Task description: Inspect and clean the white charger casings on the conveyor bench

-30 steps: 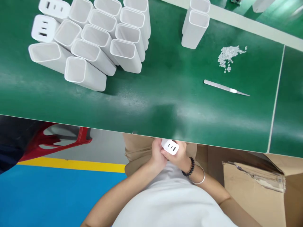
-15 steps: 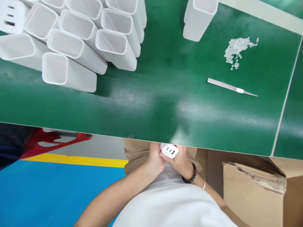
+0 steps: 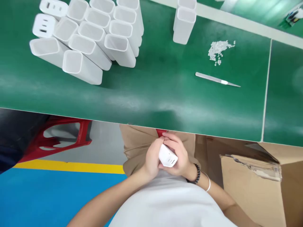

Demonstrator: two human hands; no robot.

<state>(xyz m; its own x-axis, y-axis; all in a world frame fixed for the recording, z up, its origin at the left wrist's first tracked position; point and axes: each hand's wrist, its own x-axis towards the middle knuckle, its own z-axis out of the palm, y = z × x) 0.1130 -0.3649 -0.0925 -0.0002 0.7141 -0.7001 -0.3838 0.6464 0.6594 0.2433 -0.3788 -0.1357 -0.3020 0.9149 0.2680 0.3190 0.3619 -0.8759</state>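
In front of my lap, below the table edge, both my hands are wrapped round a white charger housing (image 3: 167, 156) with port slots in its end face. My left hand (image 3: 152, 158) grips it from the left. My right hand (image 3: 179, 154), with a dark beaded bracelet on its wrist, has its fingers closed over the upper and right sides. The palms hide much of the housing's body.
White housings (image 3: 82, 67) stand or lean in a cluster on the green table (image 3: 151, 85). Two more housings (image 3: 184, 26) are further right, near small translucent pieces (image 3: 217, 49) and tweezers (image 3: 213, 78). Below are a red stool (image 3: 82, 132) and a cardboard box (image 3: 253, 189).
The housing and both hands have come out from the table edge toward my body, and the housing has tilted. My right fingers now reach over its top. The camera view has shifted.
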